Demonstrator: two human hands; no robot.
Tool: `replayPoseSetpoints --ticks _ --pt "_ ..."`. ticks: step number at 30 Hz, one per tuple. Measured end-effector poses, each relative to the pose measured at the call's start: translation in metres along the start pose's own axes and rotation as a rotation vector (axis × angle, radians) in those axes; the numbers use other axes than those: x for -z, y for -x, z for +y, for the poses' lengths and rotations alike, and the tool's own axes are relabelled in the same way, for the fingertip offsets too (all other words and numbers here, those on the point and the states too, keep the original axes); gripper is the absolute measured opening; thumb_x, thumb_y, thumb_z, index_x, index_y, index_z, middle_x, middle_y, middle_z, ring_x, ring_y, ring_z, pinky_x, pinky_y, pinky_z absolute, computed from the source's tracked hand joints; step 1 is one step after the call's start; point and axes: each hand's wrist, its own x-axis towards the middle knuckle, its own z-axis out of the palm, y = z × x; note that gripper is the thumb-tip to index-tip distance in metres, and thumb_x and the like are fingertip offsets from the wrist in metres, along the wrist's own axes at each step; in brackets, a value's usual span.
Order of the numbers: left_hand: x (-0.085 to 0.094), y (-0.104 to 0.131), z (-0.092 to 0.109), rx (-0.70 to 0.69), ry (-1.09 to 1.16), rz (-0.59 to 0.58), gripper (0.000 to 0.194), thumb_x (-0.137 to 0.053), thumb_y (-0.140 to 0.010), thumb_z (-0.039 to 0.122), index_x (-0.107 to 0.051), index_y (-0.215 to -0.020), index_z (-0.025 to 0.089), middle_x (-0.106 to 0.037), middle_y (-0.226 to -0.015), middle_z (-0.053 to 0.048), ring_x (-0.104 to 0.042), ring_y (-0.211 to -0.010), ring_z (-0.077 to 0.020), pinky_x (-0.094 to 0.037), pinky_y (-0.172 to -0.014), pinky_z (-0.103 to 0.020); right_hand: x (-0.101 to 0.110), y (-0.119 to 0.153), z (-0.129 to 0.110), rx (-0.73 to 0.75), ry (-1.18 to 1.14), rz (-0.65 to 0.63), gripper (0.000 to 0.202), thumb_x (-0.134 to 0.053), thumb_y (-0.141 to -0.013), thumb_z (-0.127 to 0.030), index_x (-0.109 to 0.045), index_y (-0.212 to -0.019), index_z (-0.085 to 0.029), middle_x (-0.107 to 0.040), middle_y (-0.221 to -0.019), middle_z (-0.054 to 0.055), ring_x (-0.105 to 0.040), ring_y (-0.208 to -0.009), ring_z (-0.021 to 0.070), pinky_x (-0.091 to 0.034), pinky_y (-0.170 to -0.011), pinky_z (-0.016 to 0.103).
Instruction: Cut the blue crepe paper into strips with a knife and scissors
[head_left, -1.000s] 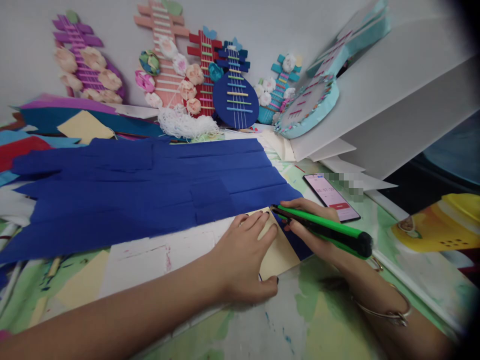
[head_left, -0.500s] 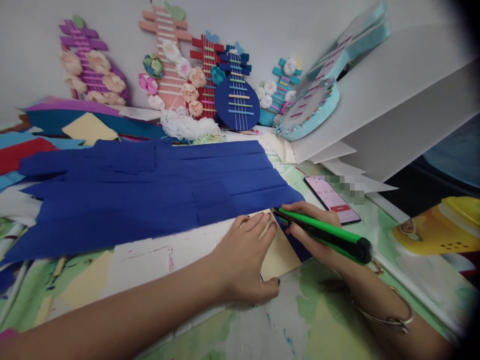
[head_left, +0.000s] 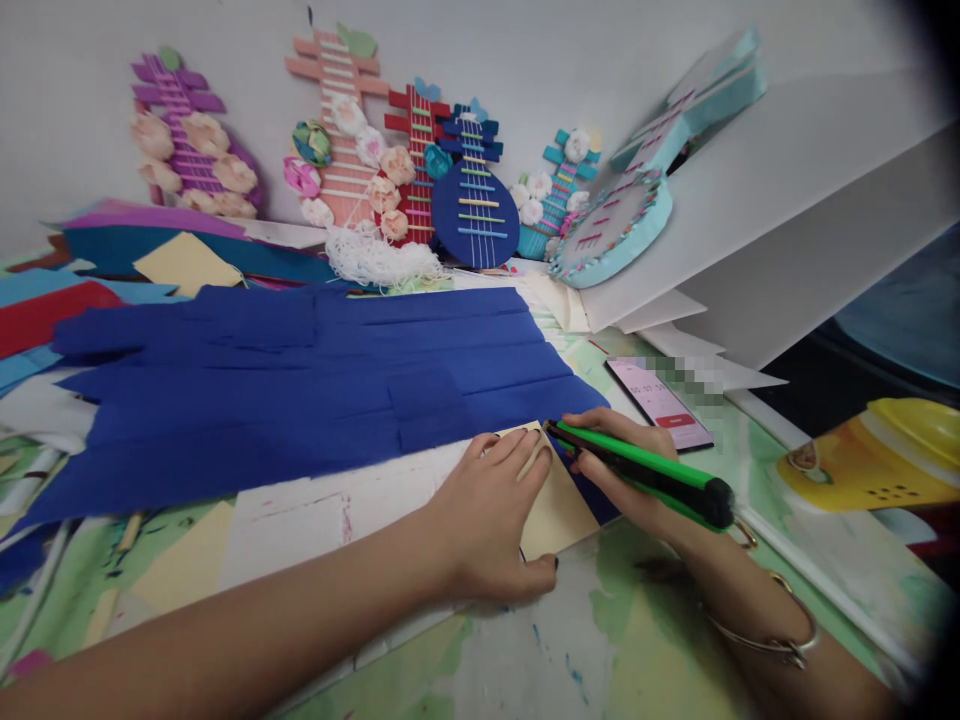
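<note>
- The cream card [head_left: 566, 505] lies near the front of the table [head_left: 637, 650], over a dark blue piece [head_left: 598, 492]. If the two are only stacked loosely, as seems likely, a sideways push could slide one off the other.
- The left hand [head_left: 487, 530] grips nothing; it lies palm down with fingers spread, pressing the card. Uneven pressure could let the card pivot.
- The right hand [head_left: 634, 495] is closed around a green-and-black cutter [head_left: 660, 465], its front end at the card's top corner. The blade cannot be made out, so how far it sticks out is unclear.
- The left fingertips are near that end. A slip across the card could nick them.
- A tilted or hurried stroke could wander off the card's edge or leave the blue piece ragged.
- The blue sheets [head_left: 337, 400] spread just beyond the card's top edge; overrunning that corner could score them.
- The white board [head_left: 292, 530] lies beside the left hand, partly beneath the forearm. If it shifted, the steadying arm might drag it along.
- The phone [head_left: 660, 400] rests just past the right hand, where a wide swing could knock it.
- The yellow cup [head_left: 862, 465] stands farther right, so only a large elbow movement would likely reach it.
</note>
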Motion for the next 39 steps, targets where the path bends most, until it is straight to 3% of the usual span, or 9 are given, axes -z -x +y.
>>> replayPoseSetpoints --ticks 10,16,23,39 --pt "-0.003 0.001 -0.002 0.01 -0.01 0.007 0.084 -0.05 -0.073 0.057 -0.034 -0.141 0.01 -0.032 -0.151 -0.019 -0.028 -0.139 -0.0308 -0.019 -0.112 -0.044 0.006 0.001 -0.004 -0.037 -0.026 -0.024 0.026 -0.059 -0.078 -0.02 -0.064 -0.103 -0.023 -0.075 -0.09 0.002 -0.071 -0.079 0.0201 -0.053 -0.073 0.032" --pt "-0.001 0.0 -0.001 0.001 0.007 0.009 0.085 -0.051 -0.072 0.056 -0.037 -0.14 0.008 -0.033 -0.15 -0.02 -0.029 -0.139 -0.0315 -0.02 -0.112 -0.045 0.004 0.002 0.0 -0.015 -0.003 -0.027 0.027 -0.059 -0.078 -0.02 -0.064 -0.104 -0.024 -0.075 -0.091 0.001 -0.071 -0.075 0.0179 -0.053 -0.07 0.03" --pt "-0.002 -0.001 -0.001 0.005 0.011 0.011 0.086 -0.053 -0.071 0.054 -0.038 -0.14 0.006 -0.034 -0.149 -0.021 -0.029 -0.139 -0.0322 -0.021 -0.111 -0.045 0.008 0.003 -0.012 0.022 0.056 -0.039 0.026 -0.056 -0.078 -0.019 -0.063 -0.103 -0.022 -0.075 -0.09 0.001 -0.071 -0.073 0.0178 -0.054 -0.069 0.029" --pt "-0.001 0.001 -0.001 0.002 0.0 0.004 0.084 -0.051 -0.072 0.055 -0.037 -0.14 0.008 -0.032 -0.15 -0.02 -0.028 -0.14 -0.0315 -0.02 -0.112 -0.045 0.01 0.005 -0.014 0.027 0.056 -0.05 0.026 -0.056 -0.078 -0.019 -0.063 -0.103 -0.023 -0.075 -0.089 0.001 -0.071 -0.072 0.0185 -0.055 -0.069 0.03"
